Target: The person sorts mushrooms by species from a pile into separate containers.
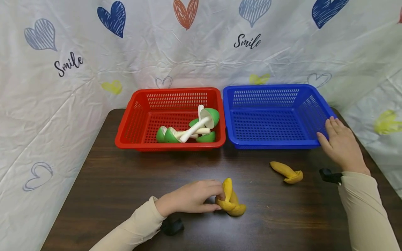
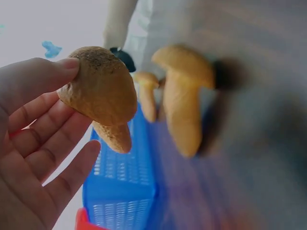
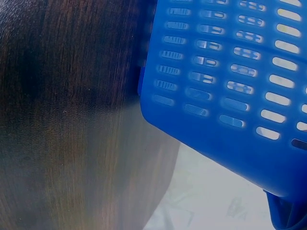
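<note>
My left hand point(image 1: 198, 196) pinches a yellow-brown toy mushroom point(image 2: 100, 88) by its cap, between thumb and fingers. In the head view its stem points up, and a second yellow mushroom point(image 1: 238, 210) lies right beside it on the table, partly hidden behind it. Another yellow mushroom point(image 1: 284, 170) rests on its side farther right, in front of the blue basket point(image 1: 230, 137). My right hand point(image 1: 343, 144) rests on that basket's right rim, fingers fairly straight. The right wrist view shows the basket's slotted side wall point(image 3: 216, 57) but not the fingers.
Left of the blue basket, almost against it, stands a red basket point(image 1: 124, 139) holding several green-capped mushrooms point(image 1: 208, 118) with white stems. Both are at the back of the dark wooden table point(image 1: 125, 181). A white cloth point(image 1: 201, 48) printed with hearts hangs behind.
</note>
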The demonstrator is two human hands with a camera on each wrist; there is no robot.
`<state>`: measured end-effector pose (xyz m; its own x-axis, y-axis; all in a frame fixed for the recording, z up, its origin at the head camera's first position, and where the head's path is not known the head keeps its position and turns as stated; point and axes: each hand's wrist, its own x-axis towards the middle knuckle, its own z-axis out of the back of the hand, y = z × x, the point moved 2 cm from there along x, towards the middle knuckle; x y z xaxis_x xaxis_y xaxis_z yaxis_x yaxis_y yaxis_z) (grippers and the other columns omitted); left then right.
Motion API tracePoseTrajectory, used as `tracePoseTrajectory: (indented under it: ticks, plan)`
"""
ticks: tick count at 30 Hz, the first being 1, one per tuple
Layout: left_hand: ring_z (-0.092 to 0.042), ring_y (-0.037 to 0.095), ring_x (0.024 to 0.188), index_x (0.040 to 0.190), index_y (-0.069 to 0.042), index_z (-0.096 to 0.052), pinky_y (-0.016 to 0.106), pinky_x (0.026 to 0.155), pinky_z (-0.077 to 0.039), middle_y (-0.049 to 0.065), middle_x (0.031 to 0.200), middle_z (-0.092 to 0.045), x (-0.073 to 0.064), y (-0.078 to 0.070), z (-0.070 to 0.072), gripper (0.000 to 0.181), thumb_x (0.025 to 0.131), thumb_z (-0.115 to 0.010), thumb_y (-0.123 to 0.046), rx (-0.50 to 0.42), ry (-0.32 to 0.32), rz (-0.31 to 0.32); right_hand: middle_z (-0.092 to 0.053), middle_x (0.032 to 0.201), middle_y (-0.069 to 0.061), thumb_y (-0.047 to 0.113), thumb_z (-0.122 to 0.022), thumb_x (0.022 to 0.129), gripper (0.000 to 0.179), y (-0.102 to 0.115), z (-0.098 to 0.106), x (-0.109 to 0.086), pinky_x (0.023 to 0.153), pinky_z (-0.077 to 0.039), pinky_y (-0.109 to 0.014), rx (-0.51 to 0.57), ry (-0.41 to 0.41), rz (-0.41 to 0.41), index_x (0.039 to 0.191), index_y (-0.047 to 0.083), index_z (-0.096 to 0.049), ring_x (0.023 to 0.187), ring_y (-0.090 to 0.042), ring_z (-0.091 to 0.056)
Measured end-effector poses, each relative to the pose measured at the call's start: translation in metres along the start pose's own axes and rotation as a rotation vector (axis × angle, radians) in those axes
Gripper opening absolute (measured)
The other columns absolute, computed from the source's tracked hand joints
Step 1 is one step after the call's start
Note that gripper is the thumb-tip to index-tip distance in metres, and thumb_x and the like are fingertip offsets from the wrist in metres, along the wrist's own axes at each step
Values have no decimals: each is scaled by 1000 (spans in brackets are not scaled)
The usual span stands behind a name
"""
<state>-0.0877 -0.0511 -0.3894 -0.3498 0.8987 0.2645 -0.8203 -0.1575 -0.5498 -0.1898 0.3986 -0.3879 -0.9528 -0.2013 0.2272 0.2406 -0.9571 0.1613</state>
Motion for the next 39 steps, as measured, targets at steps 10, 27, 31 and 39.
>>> tracePoseTrajectory:
  ticks: [10, 27, 31, 39]
  plan:
    - [-53, 9, 85, 93, -9, -59, 13, 78, -44, -1, 92, -56, 27, 16, 29, 16, 83, -72, -9, 45, -181, -10, -22, 140, -42, 28, -32, 101, 61, 0, 0, 0, 112, -8, -55, 4, -3, -4, 136, -23, -24, 138, -46, -12]
    - [-55, 6, 86, 95, -5, -63, 17, 79, -48, 1, 91, -59, 64, 39, 40, 18, 81, -74, -5, -191, -337, 41, -24, 139, -42, 26, -32, 101, 59, 0, -1, 0, 112, -9, -53, 0, -31, 2, 134, -23, -27, 137, -47, -16]
    - [-56, 8, 83, 94, -4, -62, 18, 75, -49, 2, 91, -59, 72, 41, 43, 18, 81, -74, -5, -235, -371, 42, -25, 139, -42, 25, -33, 101, 59, 0, -1, 0, 113, -7, -52, 0, -31, -3, 134, -23, -28, 137, -47, -16]
    - [-59, 8, 84, 95, -2, -62, 32, 77, -53, 6, 92, -61, 86, 54, 45, 18, 81, -73, -3, -281, -441, 104, -29, 136, -43, 22, -35, 100, 56, -1, -2, 0, 113, -9, -52, -1, -57, 9, 132, -24, -31, 136, -47, -19]
